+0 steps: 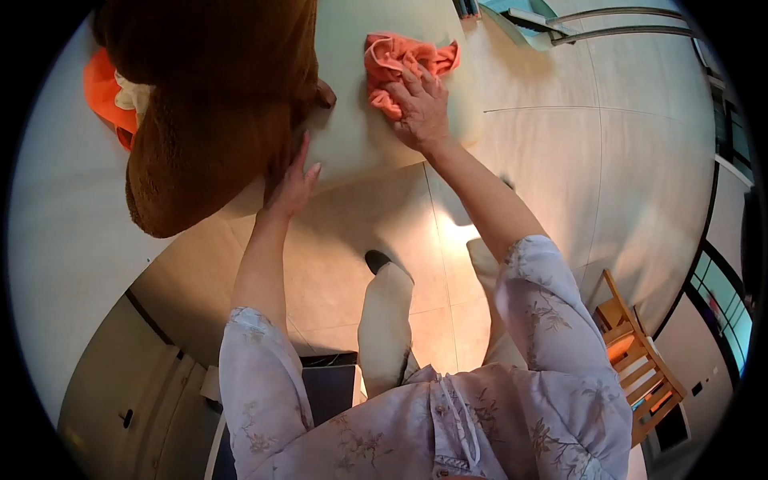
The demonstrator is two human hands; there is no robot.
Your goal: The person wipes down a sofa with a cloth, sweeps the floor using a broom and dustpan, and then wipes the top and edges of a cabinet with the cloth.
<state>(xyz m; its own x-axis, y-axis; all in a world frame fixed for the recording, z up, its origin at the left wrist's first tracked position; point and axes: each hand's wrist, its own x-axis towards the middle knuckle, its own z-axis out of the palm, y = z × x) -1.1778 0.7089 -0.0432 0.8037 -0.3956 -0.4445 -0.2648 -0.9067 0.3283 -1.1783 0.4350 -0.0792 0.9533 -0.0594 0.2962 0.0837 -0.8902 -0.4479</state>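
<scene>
One brown plush bundle (210,120) crowds the outstretched left hand (294,187), the right hand (420,114) spread over coral cloth (389,58).

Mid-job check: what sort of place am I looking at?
Probably a room in a home, judging by the brown slatted wooden chair, thick brown plush fabric and pale floor with straight seams; which room, I can't tell.
</scene>
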